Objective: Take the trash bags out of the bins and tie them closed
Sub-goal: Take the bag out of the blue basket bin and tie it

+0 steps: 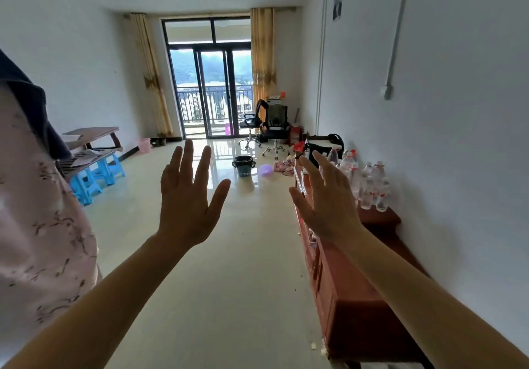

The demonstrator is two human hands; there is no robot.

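Two bare forearms reached forward into a long room with a glossy pale tiled floor [229, 254]. The left hand [186, 197] was raised with its back to the camera, fingers spread apart and gripping nothing. The right hand [326, 200] was likewise lifted, fingers fanned apart and empty, hovering in front of the near end of a low reddish-brown wooden cabinet [360, 297] that ran along the right wall. Well beyond both hands, left of that cabinet's far end, a dark round plastic trash bin with side handles [244, 165] stood on the floor; whether a bag lined it could not be made out. Between that bin and the cabinet lay a small purple plastic object [265, 170] and a crumpled pink cloth [284, 165]. A cluster of clear plastic water bottles with red labels [369, 182] stood on the cabinet top. Far left of the cabinet, across the room, a small pink plastic bin [144, 145] sat against the opposite wall, near blue plastic stools [97, 177]. A person in a pale pink patterned garment [43, 225] filled the left edge.
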